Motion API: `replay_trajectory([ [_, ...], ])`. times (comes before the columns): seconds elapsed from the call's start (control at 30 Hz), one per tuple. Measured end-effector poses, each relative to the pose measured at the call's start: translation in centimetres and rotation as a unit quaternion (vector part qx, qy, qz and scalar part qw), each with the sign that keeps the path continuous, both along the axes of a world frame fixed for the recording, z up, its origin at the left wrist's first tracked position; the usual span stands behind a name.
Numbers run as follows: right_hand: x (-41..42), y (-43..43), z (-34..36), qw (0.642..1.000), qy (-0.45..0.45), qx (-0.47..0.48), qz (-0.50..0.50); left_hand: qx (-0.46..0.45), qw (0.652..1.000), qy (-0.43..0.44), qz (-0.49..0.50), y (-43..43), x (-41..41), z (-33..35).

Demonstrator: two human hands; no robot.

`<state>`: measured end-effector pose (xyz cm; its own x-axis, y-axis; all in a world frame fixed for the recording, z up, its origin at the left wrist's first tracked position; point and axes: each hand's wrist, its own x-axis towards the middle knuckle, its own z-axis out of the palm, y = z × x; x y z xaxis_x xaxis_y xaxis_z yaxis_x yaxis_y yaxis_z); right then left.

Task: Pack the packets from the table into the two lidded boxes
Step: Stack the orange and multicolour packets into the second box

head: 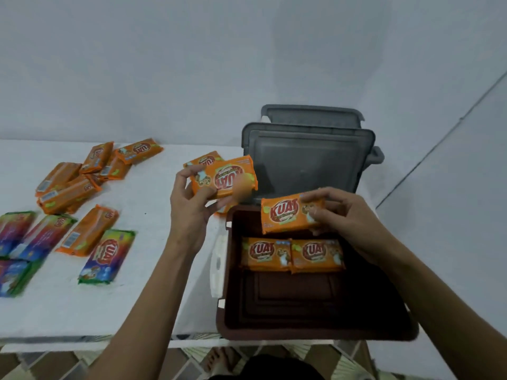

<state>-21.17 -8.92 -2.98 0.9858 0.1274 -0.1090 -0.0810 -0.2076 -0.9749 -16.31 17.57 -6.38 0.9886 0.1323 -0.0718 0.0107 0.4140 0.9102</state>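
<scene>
Two orange foil packets [292, 255] lie in the open brown plastic box [315, 319], each hand [189, 204] [345, 218] grips another, and many wait on the white tabletop [82, 305].

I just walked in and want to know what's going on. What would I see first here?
Bright orange grabs you first: the left hand holds up an orange packet in the middle, and the right hand holds a second packet over the open brown box, where two packets lie side by side. On the white table to the left lie more orange packets and rainbow-coloured packets.
</scene>
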Motion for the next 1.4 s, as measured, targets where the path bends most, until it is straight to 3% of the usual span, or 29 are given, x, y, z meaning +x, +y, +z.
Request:
replay_trajectory([
  [0.2, -1.5, -0.3, -1.0, 0.999, 0.027, 0.016, 0.039, 0.03, 0.999, 0.012, -0.023, -2.3, -0.2, -0.7],
  [0.37, -1.5, 1.7, -2.7, 0.993, 0.071, -0.029, 0.09, 0.043, 0.999, 0.02, -0.013, -2.6, -0.1, -1.1],
  [0.53, -0.8, 3.3, -5.7, 0.989, 0.124, -0.041, 0.065, 0.056, 0.998, 0.013, -0.01, -2.8, -0.1, -1.2],
  [0.63, -0.5, 3.7, -6.9, 0.983, 0.091, -0.151, 0.056, 0.06, 0.998, 0.013, -0.009, -2.7, -0.1, -1.3],
  [0.77, -0.8, 4.1, -7.1, 0.944, 0.008, -0.324, 0.065, 0.072, 0.997, 0.015, -0.01, -2.7, -0.1, -1.4],
  [1.0, -0.9, 4.4, -6.4, 0.911, -0.033, -0.402, 0.088, 0.098, 0.995, 0.001, -0.031, -2.7, 0.0, -0.9],
  [1.1, -0.6, 3.6, -4.6, 0.898, -0.076, -0.43, 0.051, 0.115, 0.992, -0.014, -0.038, -2.8, -0.1, -0.4],
  [1.17, -0.1, 3.1, -3.0, 0.906, -0.137, -0.4, 0.013, 0.125, 0.991, -0.025, -0.041, -2.8, -0.3, -0.1],
  [1.27, 0.9, 2.8, -1.5, 0.932, -0.226, -0.279, -0.05, 0.137, 0.989, -0.019, -0.049, -3.1, -0.4, 0.4],
  [1.4, 2.3, 2.9, -0.5, 0.982, -0.154, -0.102, -0.03, 0.147, 0.986, -0.01, -0.074, -3.7, -0.5, 1.2],
])
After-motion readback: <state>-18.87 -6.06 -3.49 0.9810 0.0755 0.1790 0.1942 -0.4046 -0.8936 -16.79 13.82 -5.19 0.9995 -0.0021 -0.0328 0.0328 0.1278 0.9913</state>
